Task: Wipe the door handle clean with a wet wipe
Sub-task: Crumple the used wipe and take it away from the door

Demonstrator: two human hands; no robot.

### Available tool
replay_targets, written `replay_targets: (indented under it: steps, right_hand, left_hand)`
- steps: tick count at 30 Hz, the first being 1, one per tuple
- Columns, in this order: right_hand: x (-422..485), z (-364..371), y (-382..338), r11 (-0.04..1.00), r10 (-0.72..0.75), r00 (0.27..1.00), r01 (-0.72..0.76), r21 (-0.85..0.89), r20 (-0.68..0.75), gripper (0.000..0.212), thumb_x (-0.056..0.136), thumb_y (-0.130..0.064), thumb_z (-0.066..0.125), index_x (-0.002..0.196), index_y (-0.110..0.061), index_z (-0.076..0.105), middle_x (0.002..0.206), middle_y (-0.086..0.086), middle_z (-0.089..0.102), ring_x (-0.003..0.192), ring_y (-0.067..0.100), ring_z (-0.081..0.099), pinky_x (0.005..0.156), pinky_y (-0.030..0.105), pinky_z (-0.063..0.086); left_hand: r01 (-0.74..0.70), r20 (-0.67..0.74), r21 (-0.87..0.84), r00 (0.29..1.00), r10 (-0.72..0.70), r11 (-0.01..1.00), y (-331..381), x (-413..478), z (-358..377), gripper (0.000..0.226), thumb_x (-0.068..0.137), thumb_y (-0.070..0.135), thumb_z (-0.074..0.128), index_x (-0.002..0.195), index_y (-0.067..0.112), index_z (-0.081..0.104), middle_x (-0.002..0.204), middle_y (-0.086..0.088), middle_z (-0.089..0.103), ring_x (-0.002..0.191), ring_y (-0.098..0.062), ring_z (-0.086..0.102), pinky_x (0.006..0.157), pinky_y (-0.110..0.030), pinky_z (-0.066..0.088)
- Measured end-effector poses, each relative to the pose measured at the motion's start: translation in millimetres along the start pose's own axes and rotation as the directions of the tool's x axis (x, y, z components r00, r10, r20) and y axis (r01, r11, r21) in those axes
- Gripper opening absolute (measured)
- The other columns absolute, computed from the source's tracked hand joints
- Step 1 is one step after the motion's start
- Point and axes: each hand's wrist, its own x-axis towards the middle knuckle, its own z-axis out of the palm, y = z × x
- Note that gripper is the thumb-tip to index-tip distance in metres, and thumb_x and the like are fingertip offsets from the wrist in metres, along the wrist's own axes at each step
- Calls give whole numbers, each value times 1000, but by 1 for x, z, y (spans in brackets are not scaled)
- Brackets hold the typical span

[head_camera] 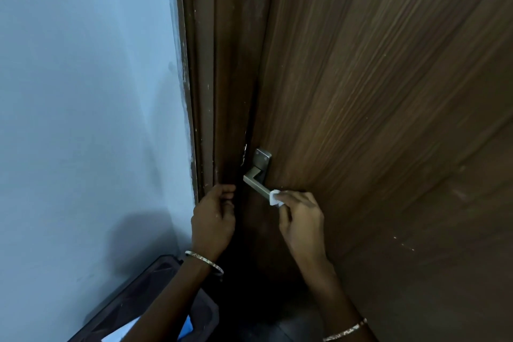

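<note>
A silver lever door handle (256, 184) on its metal backplate is fixed to the brown wooden door (374, 119). My right hand (301, 219) holds a small folded white wet wipe (275, 198) pressed against the free end of the lever. My left hand (213, 219) rests with curled fingers on the door's edge beside the dark frame, just left of the handle. Both wrists wear thin bangles.
A pale blue wall (83, 119) fills the left side, meeting the dark brown door frame (205, 91). Below my left arm stands a dark bin or basket (144, 294) with white and blue things inside. The floor below is dark.
</note>
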Motion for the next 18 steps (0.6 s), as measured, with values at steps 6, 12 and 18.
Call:
replay_targets:
  steps: [6, 12, 18]
  right_hand:
    - [-42, -24, -40, 990, 142, 989, -141, 13, -51, 26, 83, -1, 66, 93, -21, 78, 95, -9, 78, 84, 12, 69, 74, 25, 56]
    - [-107, -19, -116, 724, 414, 885, -463, 512, 214, 27, 84, -1, 67, 89, -23, 81, 84, -13, 79, 80, -2, 74, 77, 15, 58]
    - [-205, 28, -175, 525, 491, 768, -638, 564, 411, 20, 81, 0, 72, 86, -19, 79, 85, 0, 80, 86, 21, 76, 83, 42, 62]
  left_hand:
    - [-51, 62, -59, 997, 55, 997, -9, -41, -45, 31, 85, 7, 56, 104, 28, 69, 91, 16, 70, 85, -3, 67, 78, -33, 57]
    - [-53, 61, -42, 997, 56, 998, -38, -83, -102, 19, 86, 26, 55, 99, 30, 69, 92, 16, 73, 79, -3, 68, 68, -34, 59]
    - [16, 144, -46, 990, -10, 999, -83, -149, -184, 15, 89, 11, 61, 94, 20, 72, 86, 10, 73, 77, -4, 68, 70, -22, 55]
